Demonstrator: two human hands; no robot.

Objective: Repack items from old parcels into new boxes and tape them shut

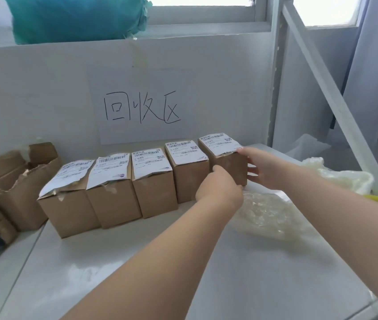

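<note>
**End parcel bracketed by both hands**

Five parcels are lined up on the bench (137,262) against the wall, under a handwritten sign (142,109). The end parcel (228,162), at the right of the row, is framed by both hands. The left hand (218,188) is set against its near front face, low down, with the fingers curled toward the card; whether they pinch the lower edge cannot be told, since the hand hides them. The right hand (262,169) lies on the parcel's right side, fingers spread, the uppermost one touching the top right corner at the label (220,143).

The parcel lies directly ahead of both hands, between them. It stands upright, its long axis vertical, and its left face is touching, or just beside, the next parcel (188,172). The two hands look about equally near. A lift toward the person is judged the likely next move, and clearance from the neighbour is what it turns on.

The parcel is plain brown card, and the white barcoded label on top is curled and torn at its near edge. Crumpled clear wrap (266,215) lies on the bench just in front, and torn boxes (15,181) are heaped at the left.
</note>
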